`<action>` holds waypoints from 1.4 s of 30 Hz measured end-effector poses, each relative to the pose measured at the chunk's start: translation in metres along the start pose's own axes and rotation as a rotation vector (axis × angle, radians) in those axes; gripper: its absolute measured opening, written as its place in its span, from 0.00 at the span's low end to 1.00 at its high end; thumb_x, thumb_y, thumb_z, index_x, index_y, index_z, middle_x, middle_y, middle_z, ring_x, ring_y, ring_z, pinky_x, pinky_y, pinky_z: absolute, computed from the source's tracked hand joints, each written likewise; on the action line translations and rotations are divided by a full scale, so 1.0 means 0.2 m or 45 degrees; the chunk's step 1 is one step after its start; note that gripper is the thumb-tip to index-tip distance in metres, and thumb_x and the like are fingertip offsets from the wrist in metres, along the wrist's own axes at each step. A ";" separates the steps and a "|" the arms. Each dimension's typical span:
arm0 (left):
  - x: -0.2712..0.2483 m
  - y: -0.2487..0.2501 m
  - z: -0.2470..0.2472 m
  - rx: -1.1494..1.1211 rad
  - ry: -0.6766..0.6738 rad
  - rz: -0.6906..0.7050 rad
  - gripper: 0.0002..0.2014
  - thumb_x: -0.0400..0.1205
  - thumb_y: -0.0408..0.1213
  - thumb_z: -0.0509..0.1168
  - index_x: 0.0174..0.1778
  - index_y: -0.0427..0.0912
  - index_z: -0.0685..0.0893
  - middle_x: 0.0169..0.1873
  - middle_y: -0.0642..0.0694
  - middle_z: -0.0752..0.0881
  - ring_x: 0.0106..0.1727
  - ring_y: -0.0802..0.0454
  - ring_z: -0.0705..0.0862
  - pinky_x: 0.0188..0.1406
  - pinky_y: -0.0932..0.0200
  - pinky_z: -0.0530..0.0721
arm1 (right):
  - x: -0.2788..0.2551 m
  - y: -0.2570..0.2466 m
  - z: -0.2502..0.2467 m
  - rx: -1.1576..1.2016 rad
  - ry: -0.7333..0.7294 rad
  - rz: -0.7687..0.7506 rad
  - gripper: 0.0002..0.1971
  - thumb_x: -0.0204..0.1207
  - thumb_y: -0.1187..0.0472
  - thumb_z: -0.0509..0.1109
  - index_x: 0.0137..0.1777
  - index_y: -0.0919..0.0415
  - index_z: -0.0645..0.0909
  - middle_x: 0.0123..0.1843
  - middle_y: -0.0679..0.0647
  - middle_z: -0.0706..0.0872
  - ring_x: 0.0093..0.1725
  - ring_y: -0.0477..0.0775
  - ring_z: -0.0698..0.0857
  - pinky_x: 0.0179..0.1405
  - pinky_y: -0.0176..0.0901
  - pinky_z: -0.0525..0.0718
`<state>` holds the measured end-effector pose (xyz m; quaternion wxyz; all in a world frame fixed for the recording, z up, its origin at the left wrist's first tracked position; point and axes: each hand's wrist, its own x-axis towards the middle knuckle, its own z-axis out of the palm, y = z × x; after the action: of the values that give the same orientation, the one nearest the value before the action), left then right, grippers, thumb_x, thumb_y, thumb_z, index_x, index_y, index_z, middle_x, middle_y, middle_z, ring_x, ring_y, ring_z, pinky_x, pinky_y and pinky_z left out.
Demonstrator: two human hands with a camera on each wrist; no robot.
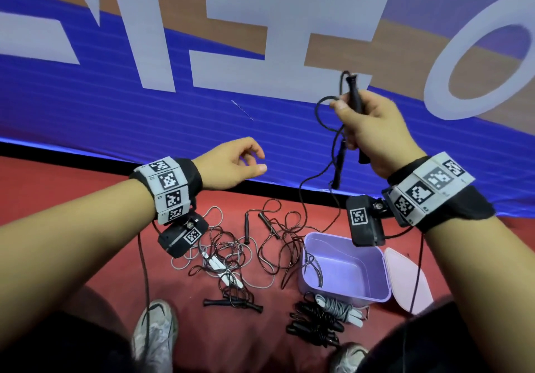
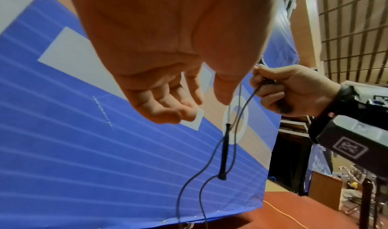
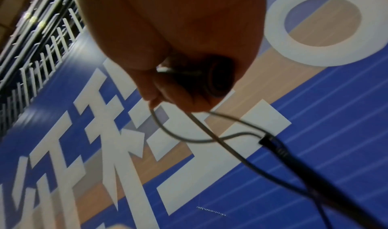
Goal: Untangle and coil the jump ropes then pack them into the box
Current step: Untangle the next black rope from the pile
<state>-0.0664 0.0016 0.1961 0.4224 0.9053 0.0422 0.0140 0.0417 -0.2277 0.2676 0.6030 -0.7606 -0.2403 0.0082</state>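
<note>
My right hand [image 1: 366, 125] is raised and grips the black handle [image 1: 355, 94] of a black jump rope. The rope's second handle [image 1: 339, 164] dangles below that hand [image 2: 223, 151], and its cord trails down to the floor. To the left hovers my left hand [image 1: 231, 164], its fingers [image 2: 166, 104] loosely curled and holding nothing. A tangle of black and grey ropes [image 1: 240, 254] lies on the red floor. The open purple box [image 1: 373, 291] sits to the right with a loop of cord [image 1: 314, 268] hanging into it.
Coiled black ropes [image 1: 314, 323] and a coiled grey rope [image 1: 340, 309] lie in front of the box. The pink lid [image 1: 405, 280] rests to the box's right. A blue banner [image 1: 144, 106] stands behind. My shoes [image 1: 156, 332] are at the bottom.
</note>
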 end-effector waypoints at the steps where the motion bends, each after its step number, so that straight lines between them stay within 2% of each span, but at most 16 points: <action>1: 0.00 0.02 0.02 -0.028 0.043 0.034 0.15 0.82 0.45 0.71 0.62 0.47 0.80 0.47 0.52 0.82 0.36 0.55 0.81 0.36 0.60 0.82 | -0.01 0.00 0.01 -0.049 -0.057 -0.007 0.05 0.83 0.61 0.70 0.45 0.55 0.81 0.29 0.52 0.70 0.24 0.48 0.67 0.22 0.41 0.69; 4: 0.02 0.08 0.06 -0.091 0.119 0.151 0.27 0.81 0.47 0.72 0.75 0.52 0.72 0.61 0.52 0.79 0.51 0.57 0.85 0.42 0.70 0.82 | -0.04 -0.01 0.05 -0.094 -0.149 -0.006 0.02 0.82 0.61 0.71 0.48 0.54 0.84 0.28 0.47 0.73 0.26 0.51 0.67 0.24 0.43 0.70; 6: 0.05 0.11 0.09 -0.084 0.125 0.231 0.26 0.83 0.45 0.70 0.77 0.52 0.71 0.64 0.54 0.78 0.59 0.63 0.81 0.51 0.72 0.78 | -0.05 -0.02 0.09 -0.076 -0.214 0.005 0.01 0.82 0.60 0.71 0.49 0.55 0.85 0.26 0.44 0.73 0.26 0.52 0.67 0.25 0.44 0.69; 8: 0.08 0.13 0.13 -0.083 0.140 0.262 0.12 0.86 0.39 0.65 0.66 0.48 0.79 0.56 0.54 0.83 0.50 0.71 0.82 0.49 0.69 0.78 | -0.07 -0.02 0.13 -0.029 -0.235 0.005 0.01 0.82 0.61 0.71 0.50 0.56 0.84 0.26 0.44 0.73 0.25 0.50 0.67 0.23 0.42 0.69; 9: 0.09 0.13 0.14 -0.109 0.142 0.244 0.05 0.87 0.37 0.62 0.57 0.45 0.81 0.50 0.51 0.86 0.42 0.67 0.83 0.44 0.64 0.79 | -0.07 -0.03 0.15 0.000 -0.210 0.000 0.02 0.83 0.61 0.71 0.49 0.56 0.84 0.27 0.46 0.72 0.25 0.49 0.67 0.23 0.42 0.69; 11: 0.11 0.10 0.15 -0.162 0.107 0.144 0.07 0.88 0.34 0.59 0.46 0.41 0.80 0.42 0.45 0.90 0.35 0.58 0.85 0.39 0.59 0.82 | -0.07 -0.05 0.15 0.083 -0.095 0.000 0.05 0.83 0.62 0.70 0.45 0.54 0.82 0.30 0.52 0.71 0.24 0.48 0.66 0.22 0.40 0.70; 15: 0.11 0.02 0.14 -0.149 -0.013 0.043 0.08 0.89 0.34 0.59 0.45 0.40 0.79 0.34 0.45 0.89 0.36 0.50 0.89 0.47 0.51 0.85 | -0.02 -0.07 0.07 0.242 0.107 -0.014 0.06 0.84 0.62 0.68 0.45 0.57 0.80 0.30 0.49 0.71 0.22 0.45 0.67 0.21 0.37 0.70; 17: 0.10 0.01 0.12 -0.176 -0.009 0.021 0.05 0.89 0.35 0.60 0.50 0.39 0.78 0.32 0.42 0.86 0.34 0.47 0.89 0.40 0.52 0.86 | 0.00 -0.05 0.04 0.221 0.177 -0.009 0.04 0.84 0.62 0.67 0.49 0.62 0.80 0.29 0.51 0.70 0.21 0.45 0.66 0.20 0.37 0.69; 20: 0.10 0.00 0.09 -0.110 0.043 -0.049 0.07 0.88 0.42 0.62 0.53 0.41 0.74 0.30 0.43 0.79 0.23 0.56 0.80 0.25 0.60 0.80 | 0.04 0.00 -0.01 0.166 0.306 0.026 0.04 0.84 0.61 0.67 0.48 0.61 0.80 0.34 0.59 0.71 0.20 0.47 0.66 0.19 0.38 0.69; 23: 0.08 -0.01 0.07 -0.061 0.048 -0.115 0.13 0.87 0.46 0.63 0.42 0.42 0.72 0.25 0.47 0.73 0.22 0.52 0.75 0.26 0.55 0.79 | 0.08 0.04 -0.07 0.191 0.402 0.130 0.06 0.83 0.61 0.67 0.44 0.55 0.80 0.36 0.58 0.73 0.21 0.47 0.66 0.19 0.37 0.70; 25: 0.08 0.02 0.06 -0.042 0.111 -0.131 0.15 0.87 0.47 0.63 0.39 0.42 0.72 0.24 0.48 0.69 0.21 0.51 0.69 0.24 0.57 0.73 | 0.09 0.07 -0.09 0.160 0.420 0.189 0.05 0.83 0.60 0.67 0.45 0.54 0.80 0.31 0.52 0.71 0.23 0.48 0.67 0.20 0.37 0.70; 28: 0.09 0.11 0.03 -0.432 0.189 -0.197 0.08 0.87 0.41 0.61 0.48 0.41 0.77 0.26 0.48 0.68 0.21 0.52 0.64 0.21 0.62 0.63 | 0.09 0.09 -0.07 0.106 0.442 0.245 0.05 0.83 0.55 0.67 0.47 0.55 0.78 0.30 0.48 0.70 0.22 0.48 0.69 0.21 0.38 0.71; 30: 0.10 0.18 -0.01 -0.610 0.189 -0.204 0.07 0.85 0.34 0.60 0.54 0.37 0.80 0.29 0.42 0.72 0.23 0.51 0.67 0.24 0.60 0.63 | 0.08 0.08 -0.03 0.176 0.420 0.279 0.10 0.85 0.53 0.64 0.44 0.55 0.78 0.27 0.49 0.68 0.22 0.49 0.68 0.20 0.38 0.70; 33: 0.09 0.27 -0.05 -0.495 0.228 -0.047 0.08 0.87 0.30 0.58 0.56 0.36 0.81 0.33 0.44 0.78 0.24 0.55 0.75 0.22 0.60 0.71 | 0.04 0.00 0.04 0.319 0.324 0.302 0.11 0.85 0.57 0.62 0.48 0.56 0.86 0.31 0.50 0.76 0.26 0.47 0.74 0.24 0.38 0.75; 38: 0.03 0.44 -0.05 -0.441 0.272 0.085 0.15 0.90 0.37 0.57 0.71 0.53 0.78 0.41 0.47 0.86 0.36 0.51 0.87 0.26 0.55 0.84 | -0.05 -0.10 0.17 0.453 0.097 0.136 0.09 0.85 0.57 0.68 0.55 0.60 0.87 0.35 0.44 0.80 0.38 0.44 0.79 0.40 0.38 0.76; 42: -0.03 0.58 -0.07 -0.460 0.271 0.200 0.15 0.90 0.37 0.56 0.69 0.59 0.79 0.50 0.49 0.91 0.44 0.49 0.92 0.31 0.52 0.87 | -0.08 -0.23 0.17 0.541 0.142 0.011 0.05 0.84 0.64 0.68 0.56 0.62 0.85 0.44 0.55 0.88 0.46 0.53 0.89 0.35 0.36 0.83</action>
<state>-0.0655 -0.0629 0.2939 0.5685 0.8088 0.0128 0.1498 0.0010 -0.1951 0.2956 0.7621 -0.6166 -0.1963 0.0192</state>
